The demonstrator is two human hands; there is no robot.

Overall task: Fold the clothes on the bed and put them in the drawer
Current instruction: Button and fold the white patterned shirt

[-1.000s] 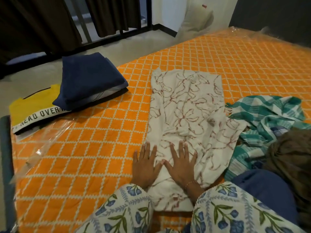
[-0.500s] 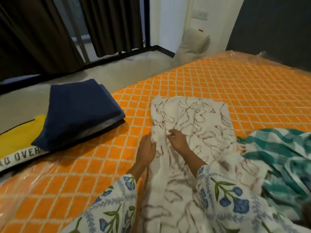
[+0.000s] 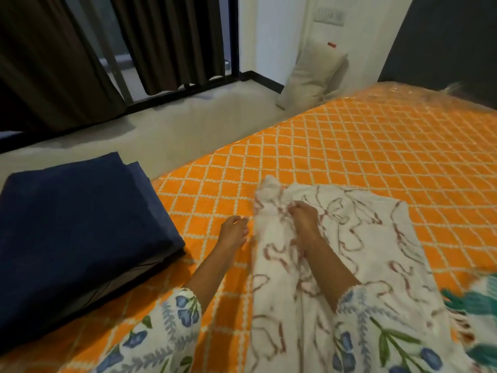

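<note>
Cloth (image 3: pixel 357 254) runs lengthwise away from the person; right hand (image 3: pixel 304 215) grips its far end, left hand (image 3: pixel 233 229) relaxed beside it.

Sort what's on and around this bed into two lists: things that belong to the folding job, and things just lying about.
Job:
white patterned cloth, gripped by the right hand
left hand, beside the cloth
folded navy stack
teal checked cloth

Lying about:
pillow on the floor
curtains
</note>
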